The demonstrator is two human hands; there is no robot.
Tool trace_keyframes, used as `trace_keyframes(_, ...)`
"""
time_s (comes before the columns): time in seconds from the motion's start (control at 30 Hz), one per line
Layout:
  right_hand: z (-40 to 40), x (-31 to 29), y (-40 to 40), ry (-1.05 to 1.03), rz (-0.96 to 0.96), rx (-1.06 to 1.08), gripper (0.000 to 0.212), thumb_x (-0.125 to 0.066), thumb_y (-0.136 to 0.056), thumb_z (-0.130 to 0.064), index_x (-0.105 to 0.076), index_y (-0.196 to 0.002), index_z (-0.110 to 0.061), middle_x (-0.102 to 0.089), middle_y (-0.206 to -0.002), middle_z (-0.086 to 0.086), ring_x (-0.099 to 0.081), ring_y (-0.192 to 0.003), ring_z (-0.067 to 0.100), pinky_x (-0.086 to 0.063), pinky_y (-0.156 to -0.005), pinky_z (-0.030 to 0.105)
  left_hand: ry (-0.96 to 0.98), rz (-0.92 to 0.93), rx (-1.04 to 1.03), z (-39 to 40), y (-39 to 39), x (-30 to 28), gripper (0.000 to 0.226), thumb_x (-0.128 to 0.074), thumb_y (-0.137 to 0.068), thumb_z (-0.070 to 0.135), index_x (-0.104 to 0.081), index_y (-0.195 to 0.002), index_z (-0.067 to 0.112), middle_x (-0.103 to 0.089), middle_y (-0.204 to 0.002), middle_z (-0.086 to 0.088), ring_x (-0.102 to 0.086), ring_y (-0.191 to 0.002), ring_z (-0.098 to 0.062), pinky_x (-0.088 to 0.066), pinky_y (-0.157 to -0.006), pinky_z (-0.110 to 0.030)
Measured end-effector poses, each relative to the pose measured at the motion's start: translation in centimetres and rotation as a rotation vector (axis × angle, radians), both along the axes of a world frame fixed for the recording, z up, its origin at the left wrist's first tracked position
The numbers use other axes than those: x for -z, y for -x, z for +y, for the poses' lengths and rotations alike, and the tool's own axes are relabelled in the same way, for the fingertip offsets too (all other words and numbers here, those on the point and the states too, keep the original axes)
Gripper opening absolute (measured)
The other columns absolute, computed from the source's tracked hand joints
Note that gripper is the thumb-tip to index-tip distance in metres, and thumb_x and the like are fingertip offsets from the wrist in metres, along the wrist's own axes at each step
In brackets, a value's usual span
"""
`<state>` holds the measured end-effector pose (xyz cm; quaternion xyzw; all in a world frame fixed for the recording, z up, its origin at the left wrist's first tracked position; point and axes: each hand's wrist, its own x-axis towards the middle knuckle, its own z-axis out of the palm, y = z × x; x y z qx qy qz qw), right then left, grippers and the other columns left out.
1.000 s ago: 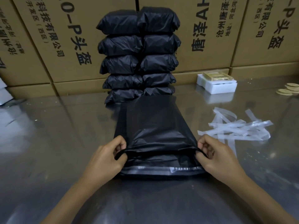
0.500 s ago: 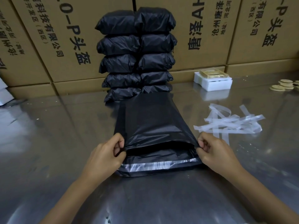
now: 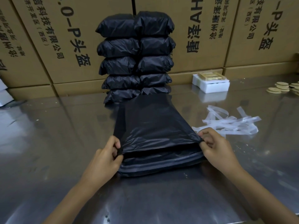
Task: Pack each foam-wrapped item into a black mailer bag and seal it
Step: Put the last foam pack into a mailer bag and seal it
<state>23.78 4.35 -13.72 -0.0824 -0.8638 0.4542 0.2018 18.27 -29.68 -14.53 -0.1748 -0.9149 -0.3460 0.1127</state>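
Black mailer bag [image 3: 153, 126] flat on the steel table [image 3: 56, 143], centre of view, mouth end toward the camera, far end just short of the stacked parcels [image 3: 135, 57]. Bulges in the middle; contents not visible. Mouth open: upper layer lifted, dark gap under it, grey glue strip [image 3: 161, 164] running across the lower flap nearest the camera.

Left hand [image 3: 105, 160] at the left corner of the mouth, thumb and curled fingers pinching the upper layer. Right hand [image 3: 216, 147] at the right corner, same pinch on the same layer. Both closed on the bag, film drawn taut between them.

Stacked parcels: two columns of filled black bags, side by side and touching, five high each, against the cardboard boxes [image 3: 64, 46] at the back of the table. Boxes carry black printed lettering.

Right of the bag, near the right hand: loose heap of clear backing strips [image 3: 231, 123]. Further back right: white foam tray [image 3: 211, 84] with a gold-coloured item [image 3: 210, 75] sitting in it, close to the boxes. Far right edge: small pile of pale round discs [image 3: 281, 88], well apart from the bag.
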Motion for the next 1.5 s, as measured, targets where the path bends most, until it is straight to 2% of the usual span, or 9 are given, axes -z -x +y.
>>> trace_keyframes(0.17, 1.6, 0.2, -0.4, -0.063, -0.126, -0.141, 0.035, -0.054, -0.09, 0.006, -0.059, -0.092, -0.029, -0.069, -0.074, 0.006, -0.064, -0.072, 0.028, -0.052, -0.067, 0.041, 0.065, -0.053, 0.068, -0.8, 0.1, -0.3, 0.035, -0.064, -0.084, 0.004, -0.043, -0.082, 0.032, -0.047, -0.051, 0.005, -0.038, -0.046, -0.005, -0.034, -0.051, -0.023)
trace_keyframes(0.33, 2.3, -1.5, 0.2, -0.148, -0.201, -0.142, 0.027, -0.062, -0.086, -0.003, -0.07, -0.079, -0.028, -0.07, -0.073, -0.004, -0.059, -0.064, 0.005, -0.046, -0.064, 0.026, 0.049, -0.429, 0.282, -0.9, 1.1, -2.8, 0.021, -0.074, -0.088, 0.031, -0.064, -0.074, 0.02, -0.052, -0.052, 0.004, -0.046, -0.052, -0.008, -0.039, -0.057, -0.027)
trace_keyframes(0.43, 1.1, -4.1, 1.9, -0.125, -0.047, -0.011, 0.018, -0.064, -0.089, -0.014, -0.069, -0.075, -0.026, -0.069, -0.072, -0.011, -0.059, -0.065, -0.001, -0.045, -0.064, 0.025, -0.123, -0.249, 0.188, 1.0, 3.3, -5.7, 0.032, -0.068, -0.085, 0.047, -0.067, -0.073, 0.018, -0.057, -0.06, 0.004, -0.051, -0.055, -0.006, -0.04, -0.052, -0.02)
trace_keyframes(0.6, -3.6, -8.3, 8.4, -0.066, 0.179, -0.045, 0.012, -0.064, -0.089, -0.023, -0.062, -0.101, -0.028, -0.066, -0.099, -0.009, -0.061, -0.092, 0.013, -0.048, -0.081, 0.032, -0.326, -0.153, 0.015, 7.7, 10.0, -8.9, 0.035, -0.069, -0.09, 0.045, -0.056, -0.115, 0.024, -0.06, -0.112, 0.003, -0.062, -0.1, -0.014, -0.051, -0.083, -0.036)
trace_keyframes(0.7, -6.5, -8.7, 13.1, -0.087, 0.123, -0.106, 0.042, -0.063, -0.093, -0.037, -0.055, -0.131, -0.023, -0.06, -0.132, 0.002, -0.056, -0.121, 0.021, -0.047, -0.1, 0.037, -0.386, -0.206, -0.01, 11.5, 13.0, -8.7, 0.069, -0.063, -0.089, 0.056, -0.04, -0.146, 0.024, -0.042, -0.149, 0.002, -0.042, -0.137, -0.018, -0.033, -0.099, -0.025)
trace_keyframes(0.83, -7.6, -4.3, 15.7, -0.204, 0.039, -0.173, 0.062, -0.054, -0.101, -0.039, -0.036, -0.154, -0.011, -0.036, -0.16, 0.01, -0.031, -0.148, 0.024, -0.028, -0.12, 0.036, -0.287, -0.233, -0.092, 12.8, 13.3, -4.5, 0.089, -0.053, -0.091, 0.065, -0.019, -0.158, 0.016, -0.03, -0.159, 0.003, -0.031, -0.147, -0.023, -0.032, -0.11, -0.029)
trace_keyframes(1.03, -5.3, 0.0, 14.9, 0.14, -0.045, -0.239, 0.122, -0.064, -0.068, -0.083, -0.001, -0.161, -0.035, -0.014, -0.167, -0.016, -0.02, -0.15, 0.005, -0.028, -0.109, 0.021, -0.321, -0.424, -0.027, 10.3, 13.3, -2.0, 0.136, -0.057, -0.052, 0.095, -0.003, -0.159, 0.032, -0.03, -0.161, 0.003, -0.036, -0.144, -0.024, -0.037, -0.107, -0.034)
trace_keyframes(1.13, -4.4, 0.4, 14.4, 0.135, -0.152, -0.227, 0.142, -0.069, -0.047, -0.09, 0.0, -0.16, -0.038, -0.025, -0.163, -0.014, -0.031, -0.147, 0.01, -0.032, -0.101, 0.019, -0.336, -0.423, 0.082, 8.7, 13.4, -1.0, 0.126, -0.071, -0.053, 0.087, -0.017, -0.157, 0.04, -0.042, -0.153, 0.013, -0.044, -0.139, -0.016, -0.041, -0.111, -0.036)
trace_keyframes(1.5, -3.6, 1.3, 14.0, 0.092, -0.16, -0.222, 0.123, -0.085, -0.067, -0.057, -0.01, -0.161, -0.031, -0.04, -0.157, -0.003, -0.039, -0.144, 0.017, -0.035, -0.099, 0.02, -0.001, -0.097, -0.041, 8.6, 11.8, 0.8, 0.105, -0.05, -0.064, 0.088, -0.027, -0.154, 0.039, -0.063, -0.134, 0.001, -0.061, -0.118, -0.024, -0.045, -0.085, -0.024)
